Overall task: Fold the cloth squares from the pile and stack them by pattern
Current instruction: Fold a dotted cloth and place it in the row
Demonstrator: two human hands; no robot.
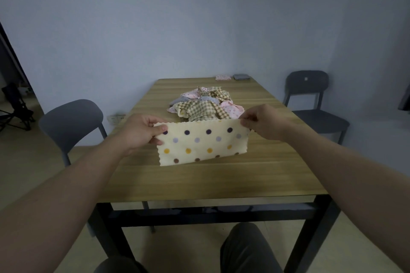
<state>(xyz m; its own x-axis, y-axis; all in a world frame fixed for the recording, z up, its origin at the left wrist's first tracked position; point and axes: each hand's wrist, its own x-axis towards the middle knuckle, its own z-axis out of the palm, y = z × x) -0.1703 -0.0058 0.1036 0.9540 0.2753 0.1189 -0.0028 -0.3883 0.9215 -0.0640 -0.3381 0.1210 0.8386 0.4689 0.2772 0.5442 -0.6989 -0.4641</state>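
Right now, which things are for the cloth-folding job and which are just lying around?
For the job: dotted cloth, pinched by the left hand and right hand; pile of cloth squares; pink folded stack and grey folded stack at the far edge of the table.
Just lying about: grey chair, dark chair, wall socket.

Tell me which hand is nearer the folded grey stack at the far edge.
Right. The right hand, pinching the dotted cloth, is nearly in line with the grey stack; the left hand pinches the opposite corner, farther left.
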